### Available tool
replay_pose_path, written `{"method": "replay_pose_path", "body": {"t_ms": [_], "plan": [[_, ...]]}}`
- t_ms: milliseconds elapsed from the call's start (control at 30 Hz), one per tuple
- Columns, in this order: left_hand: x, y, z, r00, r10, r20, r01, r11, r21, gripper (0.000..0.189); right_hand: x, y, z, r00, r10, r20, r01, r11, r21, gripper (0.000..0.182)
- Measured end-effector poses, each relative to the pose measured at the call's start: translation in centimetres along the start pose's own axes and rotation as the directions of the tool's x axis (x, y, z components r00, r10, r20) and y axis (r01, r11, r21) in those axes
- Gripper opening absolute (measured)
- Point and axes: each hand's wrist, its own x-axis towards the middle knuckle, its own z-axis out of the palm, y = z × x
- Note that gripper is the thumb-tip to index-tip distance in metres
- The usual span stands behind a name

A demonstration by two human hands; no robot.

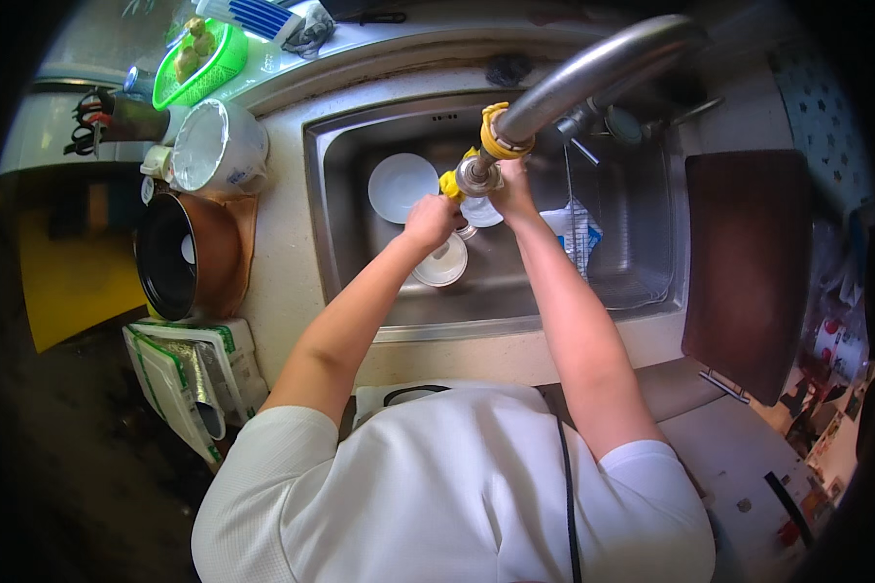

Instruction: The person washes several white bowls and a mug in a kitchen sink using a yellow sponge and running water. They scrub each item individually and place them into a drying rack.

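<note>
Over the stainless steel sink, my left hand has its fingers curled beside a yellow cloth-like piece; whether it grips that piece I cannot tell. My right hand is partly hidden behind the faucet head. A whitish bowl shows between the two hands, touching or close to the right one; its hold is hidden. A larger white bowl sits on the sink floor, left of the faucet. Just below my left hand is a small white bowl.
The curved metal faucet, wrapped in yellow, arches over my hands. A wire rack and a blue-white packet lie at right in the sink. A dark board flanks it. Leftward stand a white tub and copper-coloured pot.
</note>
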Motion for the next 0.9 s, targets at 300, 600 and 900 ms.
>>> {"method": "replay_pose_path", "body": {"t_ms": [300,600,900], "plan": [[-0.4,1.8,-2.0,0.871,-0.484,-0.088,-0.061,0.071,-0.996,0.016,-6.7,-3.4,-4.6,0.852,0.418,-0.316,-0.065,0.682,0.729,0.024],[-3.3,6.6,2.6,0.827,-0.549,0.125,-0.128,-0.401,-0.907,0.018,-9.1,-1.9,0.6,0.937,0.334,-0.098,-0.199,0.746,0.636,0.016],[-6.4,5.6,-1.5,0.942,-0.224,0.248,0.252,-0.013,-0.968,0.032,-8.3,-2.9,0.2,0.972,0.228,-0.05,-0.184,0.879,0.44,0.01]]}}
